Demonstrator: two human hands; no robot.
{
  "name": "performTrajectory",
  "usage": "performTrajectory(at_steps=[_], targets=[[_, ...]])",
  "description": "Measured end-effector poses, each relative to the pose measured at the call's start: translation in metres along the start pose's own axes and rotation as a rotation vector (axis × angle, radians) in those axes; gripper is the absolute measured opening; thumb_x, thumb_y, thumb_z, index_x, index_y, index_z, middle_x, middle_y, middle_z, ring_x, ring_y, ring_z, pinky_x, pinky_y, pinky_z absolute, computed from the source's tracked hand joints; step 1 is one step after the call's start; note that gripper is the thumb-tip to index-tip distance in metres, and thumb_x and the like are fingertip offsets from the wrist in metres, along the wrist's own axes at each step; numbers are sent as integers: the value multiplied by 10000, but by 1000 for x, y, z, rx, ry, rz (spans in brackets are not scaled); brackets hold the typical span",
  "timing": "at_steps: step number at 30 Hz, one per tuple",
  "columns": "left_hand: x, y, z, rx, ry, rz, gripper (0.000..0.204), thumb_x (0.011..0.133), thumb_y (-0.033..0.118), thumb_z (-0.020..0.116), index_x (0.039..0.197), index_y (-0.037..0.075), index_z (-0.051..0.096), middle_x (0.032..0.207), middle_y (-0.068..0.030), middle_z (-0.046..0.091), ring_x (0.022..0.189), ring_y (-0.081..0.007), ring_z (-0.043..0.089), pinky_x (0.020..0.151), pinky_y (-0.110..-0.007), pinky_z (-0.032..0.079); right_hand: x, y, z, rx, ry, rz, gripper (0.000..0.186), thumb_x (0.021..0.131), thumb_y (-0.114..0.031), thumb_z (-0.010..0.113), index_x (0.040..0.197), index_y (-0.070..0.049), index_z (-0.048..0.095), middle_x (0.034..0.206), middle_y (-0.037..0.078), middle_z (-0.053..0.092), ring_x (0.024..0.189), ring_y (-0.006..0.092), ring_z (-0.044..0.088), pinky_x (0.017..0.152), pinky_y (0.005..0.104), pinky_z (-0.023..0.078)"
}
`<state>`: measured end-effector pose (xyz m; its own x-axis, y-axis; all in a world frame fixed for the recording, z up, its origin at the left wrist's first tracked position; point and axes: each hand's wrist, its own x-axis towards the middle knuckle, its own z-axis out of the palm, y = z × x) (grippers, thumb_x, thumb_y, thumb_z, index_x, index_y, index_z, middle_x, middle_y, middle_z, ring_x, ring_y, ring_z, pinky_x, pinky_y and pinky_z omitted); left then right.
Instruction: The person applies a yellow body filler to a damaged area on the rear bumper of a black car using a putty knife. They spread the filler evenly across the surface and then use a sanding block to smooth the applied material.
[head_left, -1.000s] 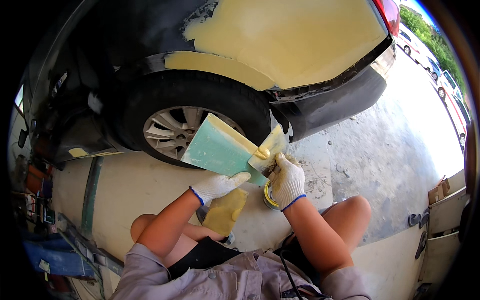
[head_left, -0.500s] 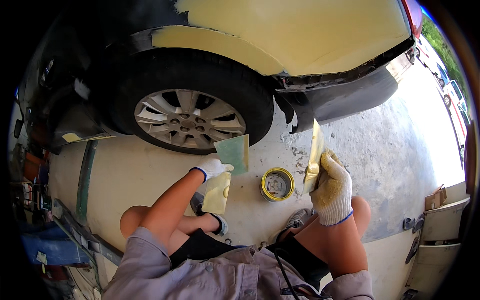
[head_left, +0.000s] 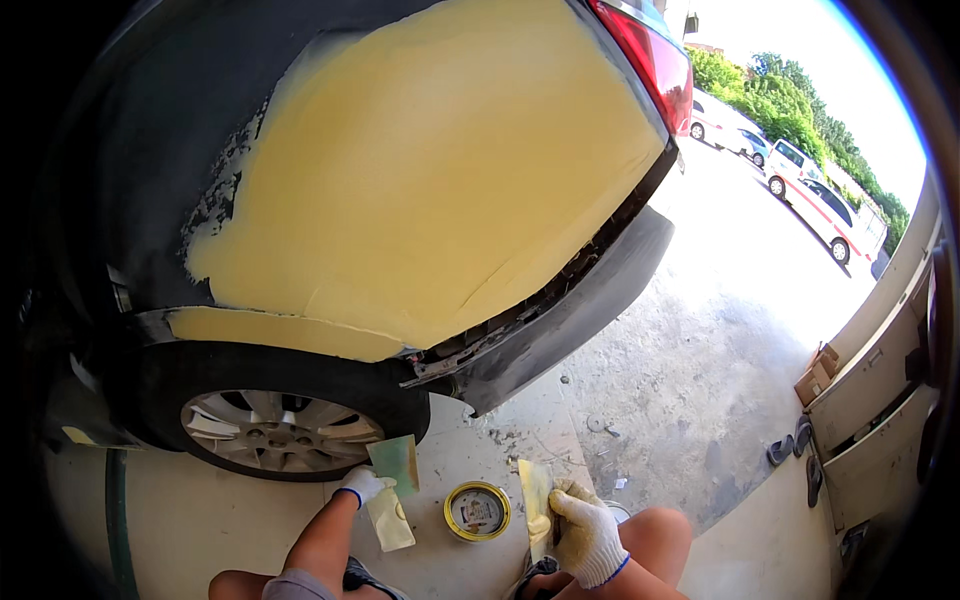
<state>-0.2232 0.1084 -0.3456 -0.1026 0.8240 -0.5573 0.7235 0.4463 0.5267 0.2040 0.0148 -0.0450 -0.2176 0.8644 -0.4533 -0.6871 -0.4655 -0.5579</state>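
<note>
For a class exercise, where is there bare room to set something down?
Bare floor lies between the bumper and sandals, and between the green strip and left hand. Crowded: beside the tin, where left hand and right hand hold plates.

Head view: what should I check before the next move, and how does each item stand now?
1. Right hand gripping the yellow-smeared spreader: ok.
2. Left hand gripping the green plate: ok.
3. Pale yellow plate, just below the green one, firmly gripped too: cannot tell.
4. Yellow-rimmed can upright on the floor, between the hands: ok.
5. Yellow coat on the car free of marks: not ok; thin lines show near its lower edge.
6. Yellow coat dry: cannot tell.
</note>
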Motion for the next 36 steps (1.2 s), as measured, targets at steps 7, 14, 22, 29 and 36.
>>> performTrajectory(at_steps=[7, 14, 22, 29, 36], targets=[[-3, -12, 0, -27, 83, 59, 534, 908, 432, 884, 1216, 3, 805, 1200, -215, 810, 1097, -361, 769, 957, -428, 576, 5, -1, -22, -55, 10, -54, 312, 1095, -94, 584, 1373, 46, 597, 1211, 168, 729, 1035, 276, 760, 920, 411, 640], [-55, -31, -32, -377, 158, -90, 448, 970, 403, 862, 1201, 24, 805, 1025, -104, 825, 887, -211, 763, 807, -392, 595, 1, -7, -9, -74, 94, -189, 361, 1078, -74, 568, 1415, 55, 566, 1207, 165, 722, 1011, 270, 763, 853, 418, 670], [-176, 53, -124, -984, -299, 226, 474, 939, 89, 781, 1388, -17, 673, 1289, -121, 749, 1116, -248, 755, 1012, -412, 612, 12, -13, -6, 51, 14, -282, 463, 1013, 32, 482, 1475, 45, 497, 1340, 234, 652, 1165, 409, 721, 1029, 587, 622], [-268, 132, -183, -1277, -42, 659, 381, 943, 50, 644, 1318, -9, 672, 1262, -155, 753, 1161, -294, 754, 1061, -438, 612, 13, -35, 33, 83, -145, -450, 541, 1015, 78, 444, 1552, 15, 458, 1489, 257, 590, 1340, 444, 644, 1141, 617, 551], [-295, 211, -125, -1985, -70, 579, 328, 1114, 314, 580, 1341, 94, 671, 1233, -122, 748, 1111, -302, 745, 966, -493, 633, -21, -8, 127, 137, -447, -536, 530, 1058, 47, 537, 1582, -10, 474, 1580, 220, 568, 1410, 394, 611, 1231, 548, 478]])
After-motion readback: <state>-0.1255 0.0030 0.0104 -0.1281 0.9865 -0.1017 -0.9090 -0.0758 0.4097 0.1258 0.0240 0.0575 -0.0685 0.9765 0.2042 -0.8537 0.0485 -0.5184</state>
